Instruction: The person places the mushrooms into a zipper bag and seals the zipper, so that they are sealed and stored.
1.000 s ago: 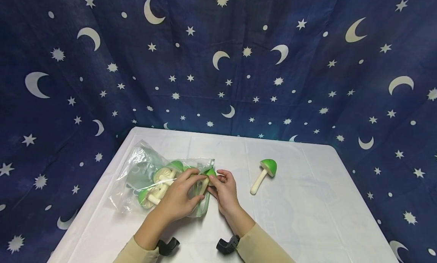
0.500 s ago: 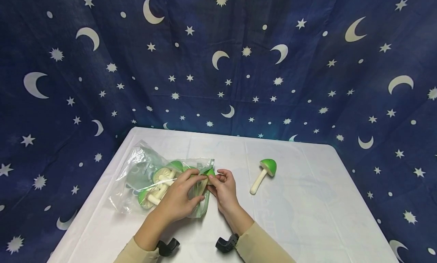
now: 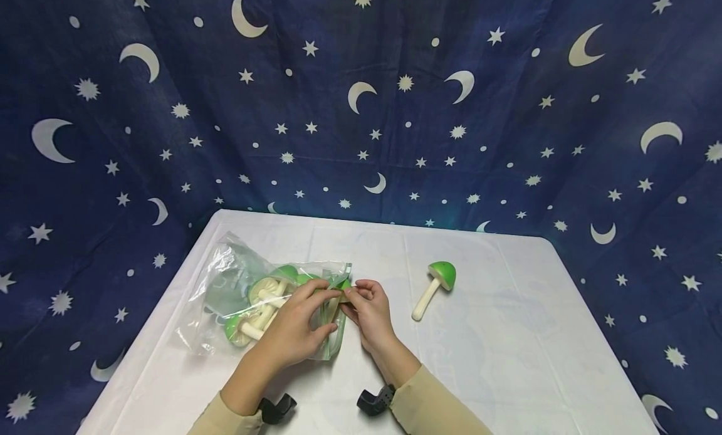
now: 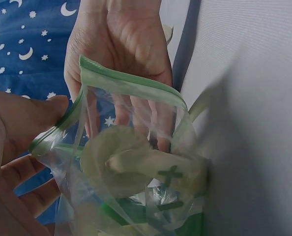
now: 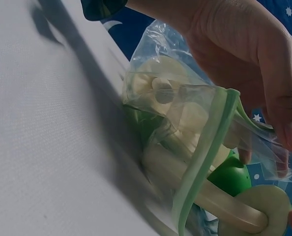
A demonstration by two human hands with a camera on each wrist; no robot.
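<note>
A clear zip bag (image 3: 228, 275) with green edging lies on its side, holding several green-capped toy mushrooms (image 3: 261, 330). My left hand (image 3: 298, 325) grips the bag's mouth, its thumb and fingers on either side of the plastic in the left wrist view. At that mouth my right hand (image 3: 370, 314) holds a toy mushroom (image 3: 346, 285) by its cap. Its pale stem (image 5: 229, 209) points into the bag in the right wrist view. Much of this mushroom is hidden by the hands in the head view.
One more green-capped toy mushroom (image 3: 442, 275) lies on the white tablecloth (image 3: 507, 335), right of my hands. Behind the table hangs a dark blue curtain (image 3: 316, 96) with moons and stars.
The held mushroom has shifted slightly left, deeper into the bag's mouth, so less of its cap shows. Both hands stay in nearly the same place.
</note>
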